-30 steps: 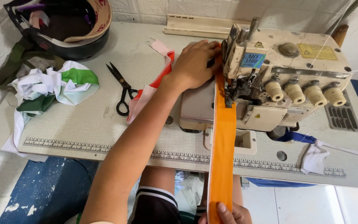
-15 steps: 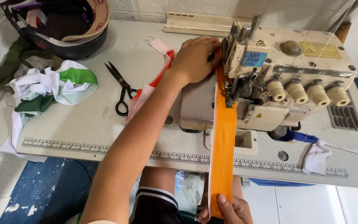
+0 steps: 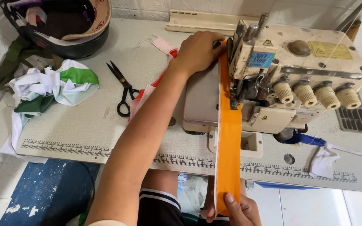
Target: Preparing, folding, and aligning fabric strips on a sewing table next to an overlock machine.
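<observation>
Left hand: reaches far across the table, fingers curled down on the far end of the orange fabric strip, just left of the sewing machine.
Right hand: at the near edge, below the table, thumb pinching the strip's near end.
Orange fabric strip: runs near to far through the machine, hanging over the table edge.
Left of the arm: black scissors, white and green cloth pile, dark helmet at the far left.

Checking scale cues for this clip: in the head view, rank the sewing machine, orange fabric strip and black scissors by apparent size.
1. sewing machine
2. orange fabric strip; its lower end looks enlarged, being nearer the camera
3. black scissors
</observation>
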